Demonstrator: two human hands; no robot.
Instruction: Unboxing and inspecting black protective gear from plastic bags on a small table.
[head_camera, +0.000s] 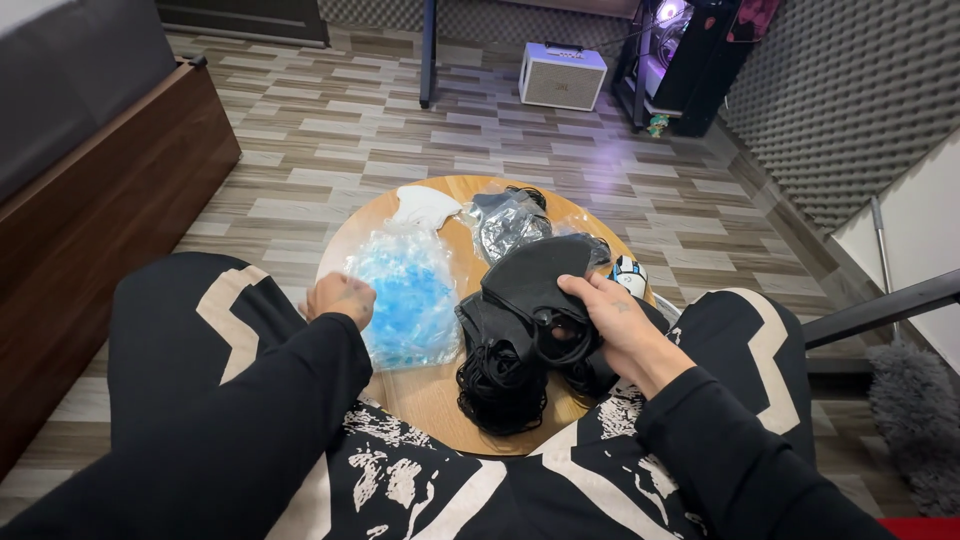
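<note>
My right hand grips a black face mask and holds it over a stack of black masks on the small round wooden table. My left hand is curled with its knuckles up at the left edge of a clear plastic bag of blue masks; whether it holds the bag cannot be made out. A white mask lies at the table's far edge. Beside it sits a clear bag of dark masks.
A small white and black object lies at the table's right edge. My knees flank the table. A dark wooden bed frame stands at left, a white speaker and a lit computer case at the far side, a chair arm at right.
</note>
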